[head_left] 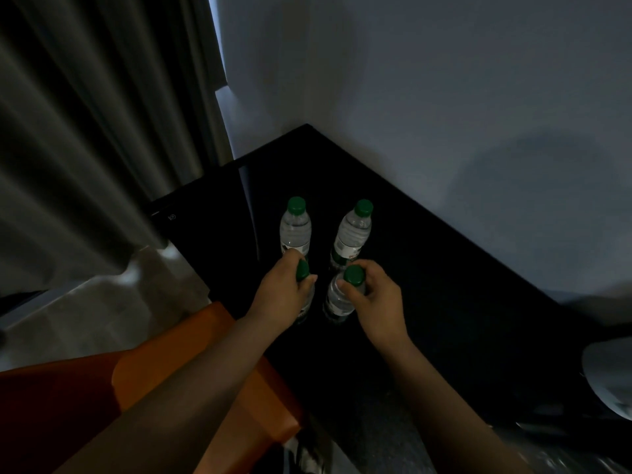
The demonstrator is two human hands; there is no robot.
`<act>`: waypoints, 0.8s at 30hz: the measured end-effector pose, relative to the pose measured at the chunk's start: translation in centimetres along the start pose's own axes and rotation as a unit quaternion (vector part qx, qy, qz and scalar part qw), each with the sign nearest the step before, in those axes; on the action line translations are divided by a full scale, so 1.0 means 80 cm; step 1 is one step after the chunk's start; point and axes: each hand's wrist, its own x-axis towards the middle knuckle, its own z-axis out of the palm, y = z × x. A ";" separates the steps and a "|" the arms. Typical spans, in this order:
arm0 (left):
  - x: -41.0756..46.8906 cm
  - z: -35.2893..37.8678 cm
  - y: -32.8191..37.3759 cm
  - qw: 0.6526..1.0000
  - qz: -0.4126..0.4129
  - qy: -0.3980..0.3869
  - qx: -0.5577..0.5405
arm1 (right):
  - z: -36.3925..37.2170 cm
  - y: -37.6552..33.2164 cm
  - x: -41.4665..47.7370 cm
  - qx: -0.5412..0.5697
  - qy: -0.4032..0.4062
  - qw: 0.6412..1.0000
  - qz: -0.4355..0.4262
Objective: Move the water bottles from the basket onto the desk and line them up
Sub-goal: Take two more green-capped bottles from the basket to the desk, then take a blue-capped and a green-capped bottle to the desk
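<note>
Several clear water bottles with green caps stand upright on the black desk (427,268). The far left bottle (295,227) and the far right bottle (354,232) stand free near the desk's back corner. My left hand (284,295) is closed around the neck of the near left bottle (303,270), whose body is mostly hidden by the hand. My right hand (376,295) grips the near right bottle (338,301) just under its cap. Both held bottles appear to rest on the desk. No basket can be made out.
A grey curtain (85,131) hangs at the left. The pale wall (444,97) runs behind the desk. An orange seat or cushion (191,371) lies under my left forearm. A pale rounded object (612,381) sits at the right edge.
</note>
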 end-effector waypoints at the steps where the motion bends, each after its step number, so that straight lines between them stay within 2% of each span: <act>1: 0.000 0.000 0.001 1.000 -0.001 -0.002 -0.001 | 0.001 -0.001 0.001 -0.008 0.003 1.000 -0.001; 6: -0.003 -0.002 0.001 1.000 0.002 -0.010 0.006 | 0.001 -0.006 0.003 -0.089 0.002 0.996 -0.019; 10: -0.003 -0.002 0.002 1.000 -0.001 -0.015 0.009 | -0.007 -0.012 -0.001 -0.133 -0.035 0.990 0.011; 15: -0.002 -0.004 0.004 1.000 -0.001 -0.022 0.001 | -0.036 -0.001 -0.019 -0.287 -0.058 0.955 0.057; 19: -0.001 -0.008 0.004 0.999 -0.001 -0.031 0.022 | -0.054 0.016 -0.036 -0.322 -0.124 0.935 0.082; 24: 0.007 -0.025 0.019 0.992 0.020 -0.072 0.098 | -0.061 0.033 -0.055 -0.361 -0.159 0.908 0.144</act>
